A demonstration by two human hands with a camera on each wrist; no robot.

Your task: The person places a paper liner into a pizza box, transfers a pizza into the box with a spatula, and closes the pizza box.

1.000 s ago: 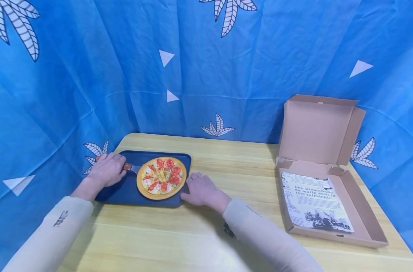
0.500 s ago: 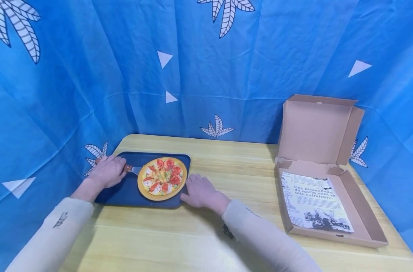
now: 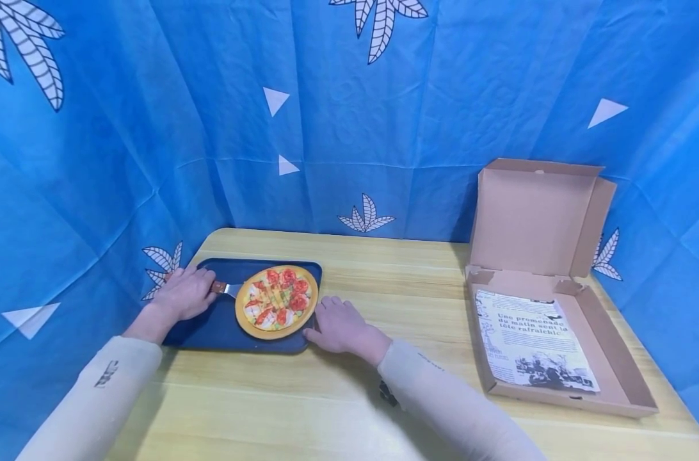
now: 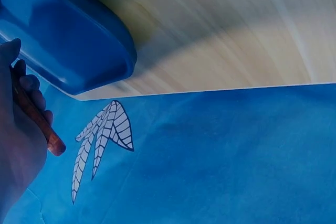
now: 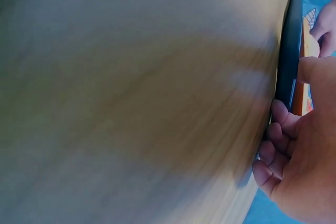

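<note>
Two grips, one per side

Left hand (image 3: 184, 293): fingers curled round the reddish-brown wooden handle of a spatula (image 3: 219, 287) with a shiny metal blade. Left wrist view: handle end projects past the palm. Blade reaches the left edge of a round pizza (image 3: 276, 301) with a yellow-orange crust and red, white and green toppings; whether its tip lies beneath cannot be told.

Pizza position: right half of a dark blue, rectangular tray (image 3: 211, 330) with rounded corners, which rests on the pale wood-grained counter (image 3: 395, 288).

Right hand (image 3: 340, 324): pinches the tray's right rim, thumb over the edge, remaining fingers bent at the outer side.

Well to the right: an open brown cardboard box (image 3: 534, 218), lid raised, a white sheet with black print (image 3: 534, 339) inside. Behind: blue cloth (image 3: 355, 96) with white leaf and triangle motifs.
</note>
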